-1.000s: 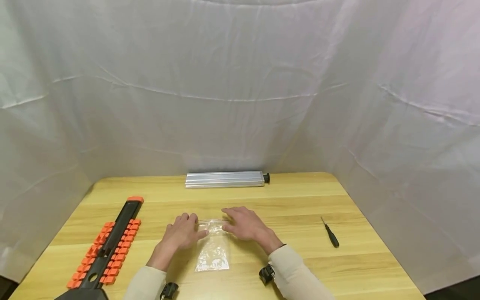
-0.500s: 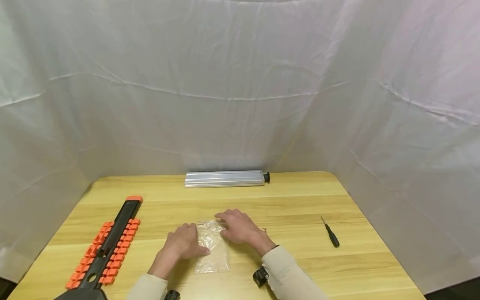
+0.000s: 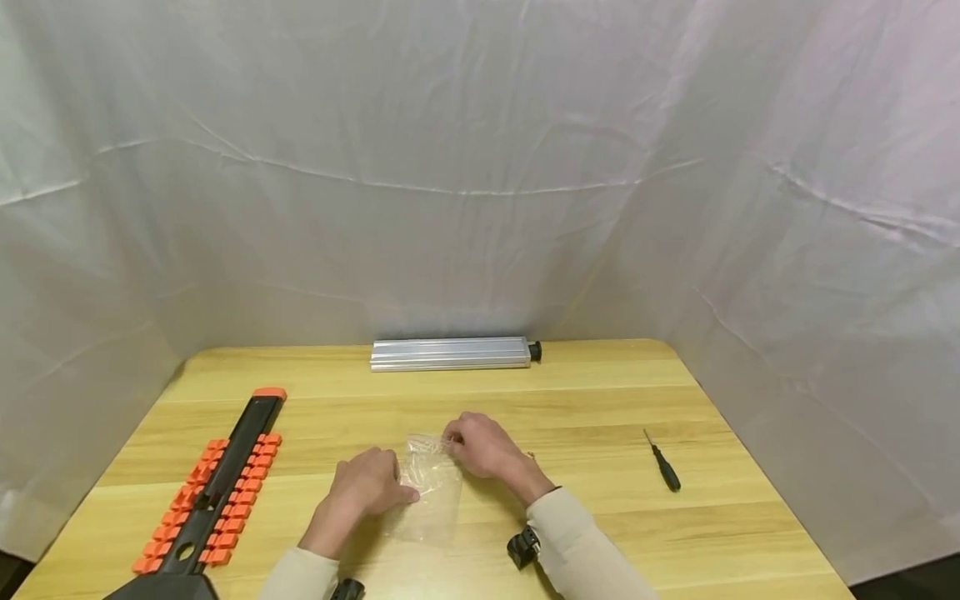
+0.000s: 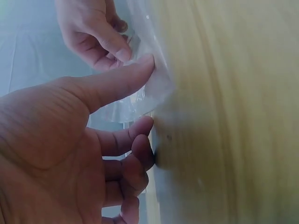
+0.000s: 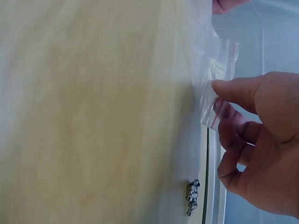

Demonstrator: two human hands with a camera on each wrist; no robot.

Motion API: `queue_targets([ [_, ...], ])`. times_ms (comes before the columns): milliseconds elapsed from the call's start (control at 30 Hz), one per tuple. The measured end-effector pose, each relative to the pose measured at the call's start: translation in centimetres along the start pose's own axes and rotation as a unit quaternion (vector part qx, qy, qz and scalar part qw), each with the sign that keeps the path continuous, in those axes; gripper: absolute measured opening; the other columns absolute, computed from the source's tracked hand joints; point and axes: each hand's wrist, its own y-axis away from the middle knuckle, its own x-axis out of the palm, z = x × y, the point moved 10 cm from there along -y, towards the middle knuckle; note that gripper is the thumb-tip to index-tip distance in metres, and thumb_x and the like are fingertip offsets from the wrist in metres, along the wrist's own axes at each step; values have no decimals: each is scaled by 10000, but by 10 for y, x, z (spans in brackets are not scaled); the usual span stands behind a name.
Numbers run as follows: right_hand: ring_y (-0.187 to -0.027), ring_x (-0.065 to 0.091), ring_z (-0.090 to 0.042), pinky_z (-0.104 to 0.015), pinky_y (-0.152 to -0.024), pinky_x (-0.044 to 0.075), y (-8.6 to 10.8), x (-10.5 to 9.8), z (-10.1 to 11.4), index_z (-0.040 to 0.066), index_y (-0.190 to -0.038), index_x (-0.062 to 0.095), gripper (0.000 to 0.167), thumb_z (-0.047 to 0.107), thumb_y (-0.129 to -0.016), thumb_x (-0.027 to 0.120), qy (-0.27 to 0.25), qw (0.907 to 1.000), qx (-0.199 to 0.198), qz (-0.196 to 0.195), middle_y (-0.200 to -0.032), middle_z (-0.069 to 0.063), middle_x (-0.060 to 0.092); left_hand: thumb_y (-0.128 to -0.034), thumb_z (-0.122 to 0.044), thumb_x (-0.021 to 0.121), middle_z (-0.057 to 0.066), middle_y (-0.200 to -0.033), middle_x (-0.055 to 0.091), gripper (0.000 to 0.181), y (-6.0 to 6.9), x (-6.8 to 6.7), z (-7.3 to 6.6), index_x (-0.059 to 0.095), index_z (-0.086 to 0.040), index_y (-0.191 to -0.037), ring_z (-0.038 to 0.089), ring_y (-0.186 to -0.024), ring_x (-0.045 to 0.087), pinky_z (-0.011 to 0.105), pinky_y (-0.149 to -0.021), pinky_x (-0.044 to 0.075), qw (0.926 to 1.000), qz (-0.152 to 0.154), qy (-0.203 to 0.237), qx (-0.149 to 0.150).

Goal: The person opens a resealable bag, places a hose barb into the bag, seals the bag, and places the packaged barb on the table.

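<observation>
the clear bag (image 3: 435, 500) is at the lower middle of the frame; your right hand (image 3: 483, 446) pinches its top right corner. your left hand (image 3: 366, 483) seems relaxed, fingers loosely bent, its thumb over the bag. with just one firm pinch, the bag could twist or slip; a hard tug might tear thin plastic.

Right hand (image 3: 487, 446): fingers stretched out a second ago, now curled, thumb and fingertips pinching the far right corner of the plastic bag (image 3: 433, 500). Bag's far end now raised and shifted right. Left hand (image 3: 367, 485): thumb nearer along bag than a second ago.
</observation>
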Motion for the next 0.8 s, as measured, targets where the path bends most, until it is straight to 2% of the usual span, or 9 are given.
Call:
queue_targets([
  [200, -830, 564, -57, -249, -773, 501, 2, -2, -9, 219, -979, 720, 109, 215, -908, 637, -299, 9994, 156, 34, -894, 98, 634, -790, -346, 753, -28, -679, 561, 267, -1, 3, 4, 584, -144, -747, 144, -581, 500, 285, -516, 393, 9990, 115, 440, 32],
  [367, -798, 562, -50, -233, -744, 492, 2, -9, -14, 201, -982, 719, 132, 178, -900, 618, -383, 9991, 163, -61, -894, 90, 659, -860, -229, 656, -18, -663, 525, 171, -3, -2, 4, 554, -155, -744, 149, -574, 469, 277, -512, 349, 9978, 35, 648, 136],
  [567, -691, 523, -44, -203, -668, 456, 0, -10, -14, 163, -1063, 704, 208, 157, -889, 589, -521, 9985, 90, -107, -829, 89, 638, -906, -138, 572, -10, -655, 513, 160, -7, -12, -2, 585, -147, -746, 147, -589, 446, 275, -514, 328, 9975, -219, 592, 331],
  [667, -670, 517, -42, -201, -655, 456, -1, -7, -16, 151, -1132, 684, 241, 183, -915, 582, -680, 9976, 138, -64, -824, 91, 626, -923, -141, 578, -15, -724, 566, 127, -11, -16, -6, 638, -140, -812, 146, -631, 476, 284, -546, 368, 9973, -304, 505, 444],
  [800, -662, 525, -42, -199, -643, 467, 2, -5, -21, 133, -1192, 637, 275, 173, -923, 601, -883, 9955, 351, 49, -824, 90, 611, -921, -149, 593, -16, -854, 665, 101, -19, -21, -8, 691, -142, -903, 140, -712, 560, 309, -587, 453, 9973, -495, 322, 439],
])
